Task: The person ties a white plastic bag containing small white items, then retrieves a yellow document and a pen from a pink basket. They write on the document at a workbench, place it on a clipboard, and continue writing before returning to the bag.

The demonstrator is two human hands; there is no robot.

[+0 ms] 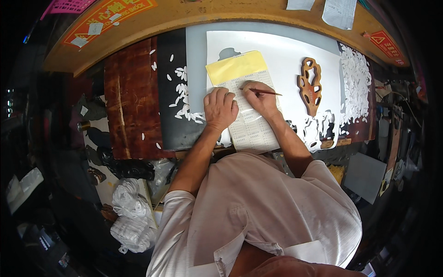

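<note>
A pad of printed forms lies on the white sheet in front of me, its yellow top leaf at the far end. My right hand pinches a slim dark-red pen, resting on the form with the pen's rear end pointing right. On the pad's left edge sits my left hand, its fingers curled and close together; whatever is beneath them is hidden. To the right, a brown flat piece with several cut-out openings lies apart from both hands.
White oval pieces are heaped on the right and scattered on the black mat to the left. A yellow-brown machine beam spans the far side. Bundled white cord hangs low left. A grey panel is at lower right.
</note>
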